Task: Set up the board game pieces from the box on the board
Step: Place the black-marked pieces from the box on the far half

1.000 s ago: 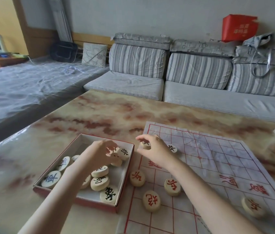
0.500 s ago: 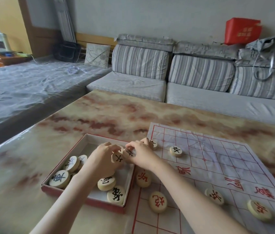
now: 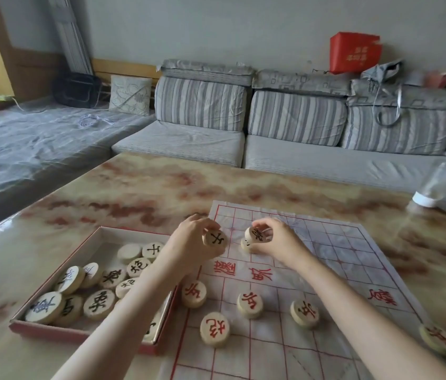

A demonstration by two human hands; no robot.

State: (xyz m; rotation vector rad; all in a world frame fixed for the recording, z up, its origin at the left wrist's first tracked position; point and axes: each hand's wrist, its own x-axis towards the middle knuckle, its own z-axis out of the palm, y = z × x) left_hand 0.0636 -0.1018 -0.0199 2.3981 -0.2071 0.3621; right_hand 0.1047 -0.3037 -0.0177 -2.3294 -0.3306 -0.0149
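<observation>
A thin white board sheet (image 3: 334,259) with a red grid lies on the marble table. Left of it sits a shallow red-edged box (image 3: 52,329) with several round wooden pieces marked in black (image 3: 99,300). My left hand (image 3: 193,242) grips one black-marked piece (image 3: 214,238) over the board's far left edge. My right hand (image 3: 276,239) pinches another black-marked piece (image 3: 256,235) just above a third piece (image 3: 246,245) resting on the board. Several red-marked pieces (image 3: 249,301) stand on the near rows.
The marble table (image 3: 139,196) extends beyond the board. A grey striped sofa (image 3: 293,133) runs along its far side. A white-capped bottle (image 3: 432,187) lies at the table's right edge. One red-marked piece (image 3: 438,340) sits at the board's right edge.
Both hands have moved from the box's rim out over the board's far left part, each carrying a black-marked piece. The camera has shifted a little as well.
</observation>
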